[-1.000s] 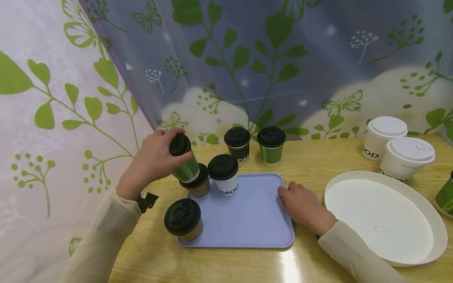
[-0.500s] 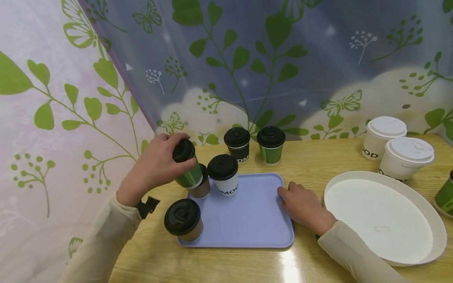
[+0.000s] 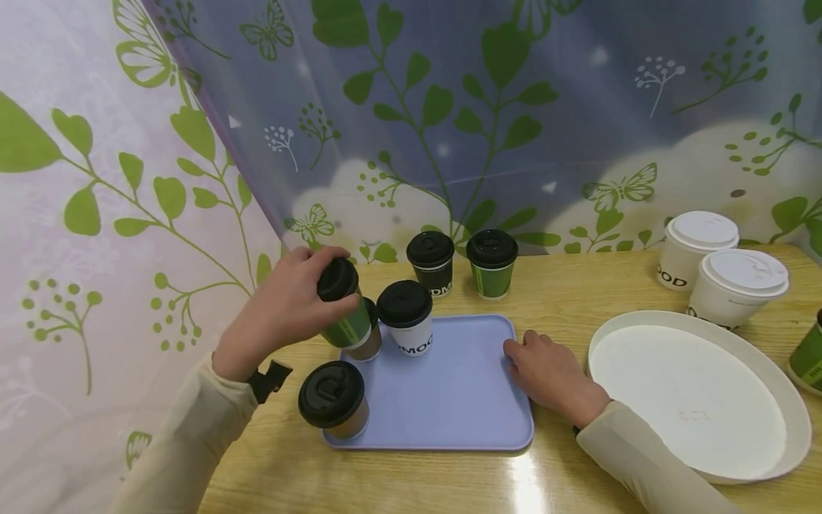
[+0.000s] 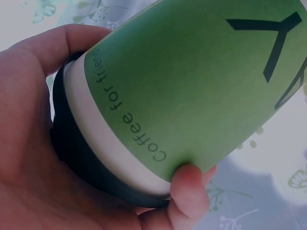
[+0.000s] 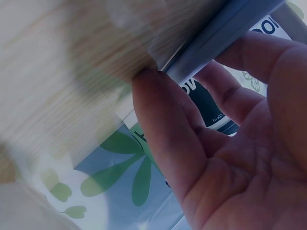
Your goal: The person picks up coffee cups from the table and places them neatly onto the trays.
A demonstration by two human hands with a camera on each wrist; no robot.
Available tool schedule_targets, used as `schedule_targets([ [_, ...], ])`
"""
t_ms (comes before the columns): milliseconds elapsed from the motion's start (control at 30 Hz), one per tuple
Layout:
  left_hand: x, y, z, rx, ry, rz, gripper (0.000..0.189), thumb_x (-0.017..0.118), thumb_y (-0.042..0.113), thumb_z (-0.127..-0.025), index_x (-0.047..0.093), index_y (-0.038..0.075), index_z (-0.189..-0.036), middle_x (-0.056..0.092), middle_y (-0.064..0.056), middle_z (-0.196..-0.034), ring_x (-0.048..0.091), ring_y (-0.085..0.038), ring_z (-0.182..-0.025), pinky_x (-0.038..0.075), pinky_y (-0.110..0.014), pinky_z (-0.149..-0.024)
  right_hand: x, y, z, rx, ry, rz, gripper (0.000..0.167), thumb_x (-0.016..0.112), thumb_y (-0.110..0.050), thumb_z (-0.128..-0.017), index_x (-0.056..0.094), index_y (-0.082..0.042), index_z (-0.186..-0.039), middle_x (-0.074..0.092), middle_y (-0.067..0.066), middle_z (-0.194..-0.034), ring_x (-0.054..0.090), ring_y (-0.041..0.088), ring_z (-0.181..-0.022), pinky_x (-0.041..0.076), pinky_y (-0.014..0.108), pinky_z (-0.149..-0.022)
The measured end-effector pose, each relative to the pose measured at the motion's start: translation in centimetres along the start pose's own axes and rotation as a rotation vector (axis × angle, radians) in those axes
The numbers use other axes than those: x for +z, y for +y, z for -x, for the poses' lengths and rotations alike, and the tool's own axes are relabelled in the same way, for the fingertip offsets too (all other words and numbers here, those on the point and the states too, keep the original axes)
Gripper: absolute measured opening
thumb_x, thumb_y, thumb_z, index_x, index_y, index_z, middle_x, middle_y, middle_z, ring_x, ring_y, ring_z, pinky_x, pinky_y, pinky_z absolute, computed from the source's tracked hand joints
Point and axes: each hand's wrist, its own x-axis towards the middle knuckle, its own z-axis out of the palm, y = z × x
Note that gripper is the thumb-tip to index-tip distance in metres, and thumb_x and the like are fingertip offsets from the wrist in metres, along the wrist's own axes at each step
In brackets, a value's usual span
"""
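My left hand point(image 3: 279, 303) grips a green paper coffee cup point(image 3: 349, 328) around its black lid. The cup tilts a little at the far left of the lilac tray point(image 3: 456, 400), partly hiding a brown cup point(image 3: 369, 348); whether its base touches anything cannot be seen. In the left wrist view, thumb and fingers wrap the lid end of the green cup point(image 4: 192, 91). Beside it on the tray stands a white cup point(image 3: 412, 338), and another brown cup point(image 3: 349, 422) sits at the near left corner. My right hand point(image 3: 551, 375) pinches the tray's right rim point(image 5: 220, 43).
Behind the tray stand a black cup point(image 3: 433, 275) and a green cup point(image 3: 492, 275), both lidded. A round white tray point(image 3: 700, 400) lies at the right, with two white cups point(image 3: 732, 300) behind it and another green cup point(image 3: 809, 357) at the frame edge. A patterned cloth point(image 3: 449, 143) hangs behind.
My left hand has lowered the green cup and shifted it slightly right and nearer, so it covers more of the brown cup. The right hand has stayed on the tray.
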Motion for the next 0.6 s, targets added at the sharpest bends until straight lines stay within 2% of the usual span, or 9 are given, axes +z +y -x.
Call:
schedule_targets([
  [233, 0.07, 0.25, 0.09, 0.008, 0.004, 0.015, 0.06, 0.067, 0.039, -0.091, 0.056, 0.014, -0.144, 0.054, -0.018, -0.111, 0.05, -0.029, -0.085, 0.044, -0.04, -0.069, 0.03, 0.0, 0.03, 0.0, 0.008, 0.002, 0.007, 0.07, -0.011, -0.095, 0.066, -0.009, -0.101, 0.055, 0.013, -0.083, 0.052, 0.025, -0.067, 0.045, 0.039, -0.05],
  [600, 0.46, 0.37, 0.12, 0.011, -0.009, 0.001, 0.06, 0.069, 0.04, -0.09, 0.055, 0.015, -0.143, 0.055, -0.018, -0.114, 0.052, -0.03, -0.091, 0.045, -0.042, -0.071, 0.07, -0.05, 0.04, 0.002, 0.01, 0.001, 0.007, 0.069, -0.011, -0.095, 0.066, -0.009, -0.101, 0.054, 0.013, -0.082, 0.052, 0.025, -0.067, 0.045, 0.039, -0.05],
])
